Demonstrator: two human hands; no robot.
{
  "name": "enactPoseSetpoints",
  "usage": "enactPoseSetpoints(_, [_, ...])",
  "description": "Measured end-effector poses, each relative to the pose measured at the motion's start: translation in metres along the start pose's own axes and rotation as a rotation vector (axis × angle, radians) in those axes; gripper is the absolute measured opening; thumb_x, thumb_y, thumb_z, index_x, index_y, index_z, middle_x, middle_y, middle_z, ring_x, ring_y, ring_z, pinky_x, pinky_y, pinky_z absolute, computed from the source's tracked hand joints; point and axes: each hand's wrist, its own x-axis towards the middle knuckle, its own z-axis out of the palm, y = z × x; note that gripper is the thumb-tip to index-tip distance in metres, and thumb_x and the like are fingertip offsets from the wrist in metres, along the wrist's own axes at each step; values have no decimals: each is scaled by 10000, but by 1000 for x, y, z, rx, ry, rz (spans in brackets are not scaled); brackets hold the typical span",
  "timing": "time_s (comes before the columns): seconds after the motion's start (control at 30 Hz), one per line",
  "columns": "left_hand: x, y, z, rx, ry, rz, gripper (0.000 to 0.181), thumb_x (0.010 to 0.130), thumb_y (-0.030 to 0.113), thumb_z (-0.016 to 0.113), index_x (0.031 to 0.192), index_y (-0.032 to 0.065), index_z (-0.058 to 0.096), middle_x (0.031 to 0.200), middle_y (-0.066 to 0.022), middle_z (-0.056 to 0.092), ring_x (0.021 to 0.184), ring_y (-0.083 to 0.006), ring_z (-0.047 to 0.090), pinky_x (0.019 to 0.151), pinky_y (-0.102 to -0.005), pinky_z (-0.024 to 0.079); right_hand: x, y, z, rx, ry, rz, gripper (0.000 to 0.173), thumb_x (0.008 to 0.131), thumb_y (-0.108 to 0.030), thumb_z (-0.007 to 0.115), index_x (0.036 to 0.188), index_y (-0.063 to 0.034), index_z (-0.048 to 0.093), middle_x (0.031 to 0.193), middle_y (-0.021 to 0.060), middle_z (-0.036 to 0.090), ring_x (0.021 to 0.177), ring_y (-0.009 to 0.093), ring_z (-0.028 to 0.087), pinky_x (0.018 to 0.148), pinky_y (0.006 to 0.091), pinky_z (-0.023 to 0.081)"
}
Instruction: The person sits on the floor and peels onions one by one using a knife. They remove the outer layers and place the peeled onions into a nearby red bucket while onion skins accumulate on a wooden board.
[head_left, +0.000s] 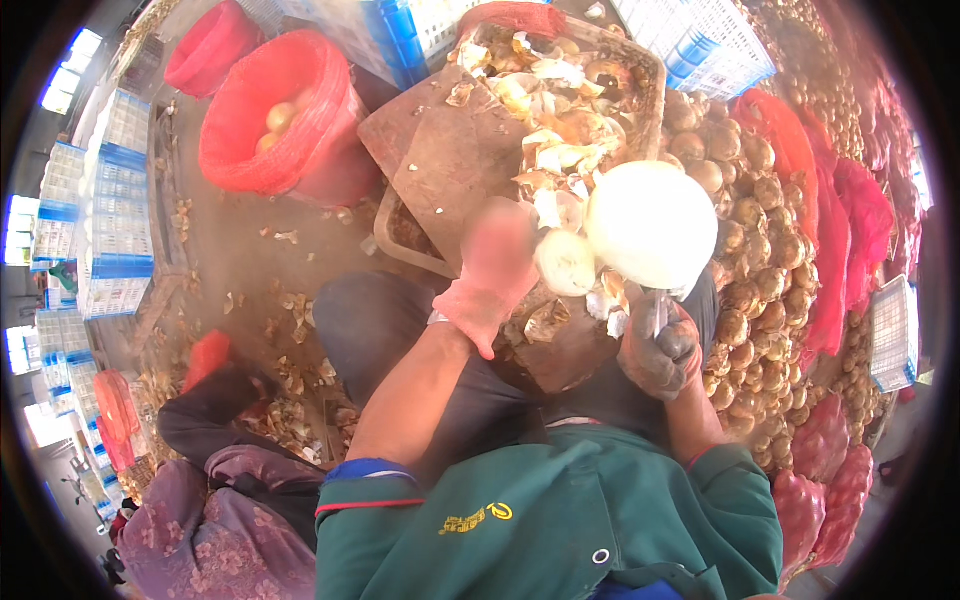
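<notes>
My left hand (495, 262), in a pink knit glove, is over a dirty board (450, 142). A pale peeled onion (566, 262) sits against its finger side; blur hides whether the fingers grip it. My right hand (662, 346), in a dark-coated work glove, is closed around a small knife (660, 313). Just beyond the right hand is a large, round, overexposed white thing (652, 225), whose kind and distance I cannot tell. Loose onion skins (546, 321) lie between the hands, and more peelings (562, 135) fill a worn tray (654, 97) beyond them.
Unpeeled onions (750, 247) are heaped at the right beside red mesh bags (825, 225). A red mesh-lined container (277, 120) with onions stands upper left. White-and-blue plastic crates (705, 45) stand at the top and far left. A co-worker's sleeve (202, 420) is at lower left.
</notes>
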Motion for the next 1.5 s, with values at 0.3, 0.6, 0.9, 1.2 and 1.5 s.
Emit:
enactPoseSetpoints(0.3, [4,19,-36,-979,159,-230,400,945,188,722,1296,26,621,1181,-86,618,1057,-132,584,929,-291,489,-12,-5,-10,65,21,-16,359,871,-40,686,1170,116,560,599,155,597,371,167,528,305,281,393])
enactPoseSetpoints(0.6, [-8,31,-58,-1321,-216,-31,582,967,261,679,1443,-9,480,1264,-13,598,1139,-100,535,991,-277,433,-14,-8,-12,-122,151,249,421,884,-66,702,1239,125,580,686,208,632,389,161,522,300,265,367])
enactPoseSetpoints(0.9, [-11,25,-55,-1204,-239,47,559,985,404,617,1286,-68,603,1191,-133,691,1099,-196,658,974,-334,509,-9,-6,-6,-133,188,351,424,895,-77,706,1261,93,574,700,200,619,420,149,510,298,249,309])
enactPoseSetpoints(1.2, [-14,33,-61,-1276,-225,-135,423,999,303,607,1247,-39,633,1138,-76,683,1053,-147,612,944,-301,474,-7,-8,-2,-252,282,369,388,868,-56,696,1212,90,591,680,190,613,456,167,535,317,269,338])
enactPoseSetpoints(1.5, [-14,24,-46,-1135,-50,-98,436,999,359,606,1197,-28,638,1044,-67,688,977,-144,630,872,-293,493,-4,-9,-5,-342,250,404,416,887,-88,685,1266,52,582,705,172,617,490,170,541,332,258,339])
